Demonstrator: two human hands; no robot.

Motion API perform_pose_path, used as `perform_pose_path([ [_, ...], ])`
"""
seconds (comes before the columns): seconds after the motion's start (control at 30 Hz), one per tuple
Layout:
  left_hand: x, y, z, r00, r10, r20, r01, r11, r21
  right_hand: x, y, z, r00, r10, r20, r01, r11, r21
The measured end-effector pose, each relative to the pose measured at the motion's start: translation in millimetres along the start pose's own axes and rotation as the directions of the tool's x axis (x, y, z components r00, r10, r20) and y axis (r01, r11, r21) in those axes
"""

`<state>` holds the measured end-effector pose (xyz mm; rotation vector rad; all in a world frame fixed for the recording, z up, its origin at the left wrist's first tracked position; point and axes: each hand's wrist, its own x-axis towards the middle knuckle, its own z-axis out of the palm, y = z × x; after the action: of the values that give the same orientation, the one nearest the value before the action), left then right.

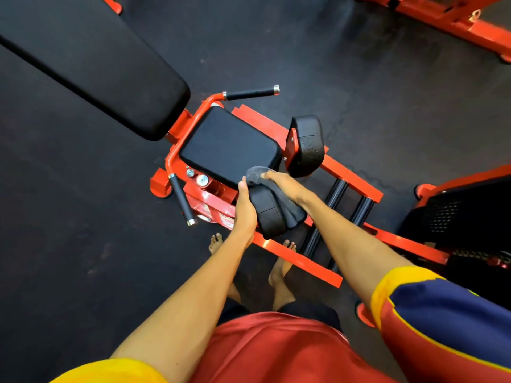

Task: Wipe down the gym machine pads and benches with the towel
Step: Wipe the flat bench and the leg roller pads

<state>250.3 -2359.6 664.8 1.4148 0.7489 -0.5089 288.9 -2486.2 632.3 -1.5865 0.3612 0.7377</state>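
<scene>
A: Fingers of the left hand: how do they lie?

B: Straight and together, laid flat against the left side of the near roller pad, just below the middle of the frame. They hold nothing.

A: And the right hand?

B: Its fingers are bent down over a grey towel and press it onto the top of that same pad. The towel bunches up beyond the fingertips, and the rest hangs in folds down the pad's right side.

A: So the pad sits between the two hands?

B: Yes, the left on its side, the right on top through the cloth.

A: What lies just beyond?

B: The black seat pad at the centre of the frame. The bunched end of the towel touches its near corner. To its right stands the far roller pad, its surface scuffed, well apart from the towel.

A: The frame?

B: An orange frame carries all of it. A black-gripped handle sticks out at the left and another handle above the seat.

A: Farther still?

B: A long black back pad runs to the upper left of the frame. Dark floor lies all round, and part of a second orange machine shows in the upper right corner.
</scene>
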Motion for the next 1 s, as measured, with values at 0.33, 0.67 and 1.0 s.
perform_pose_path([
  [0.33,-6.1,2.1,-11.3,0.979,0.191,0.074,-0.204,0.875,0.439,2.0,21.0,7.4,0.990,0.113,-0.082,-0.097,0.979,0.177],
  [0.67,-4.6,28.8,-11.9,0.893,0.286,0.347,-0.441,0.405,0.801,-53.6,44.3,34.3,0.948,-0.009,-0.318,0.121,0.934,0.335],
  [1.0,-7.3,26.6,-3.7,0.894,0.347,0.285,-0.389,0.281,0.878,-56.6,62.1,43.8,0.905,0.290,-0.312,-0.036,0.782,0.622],
])
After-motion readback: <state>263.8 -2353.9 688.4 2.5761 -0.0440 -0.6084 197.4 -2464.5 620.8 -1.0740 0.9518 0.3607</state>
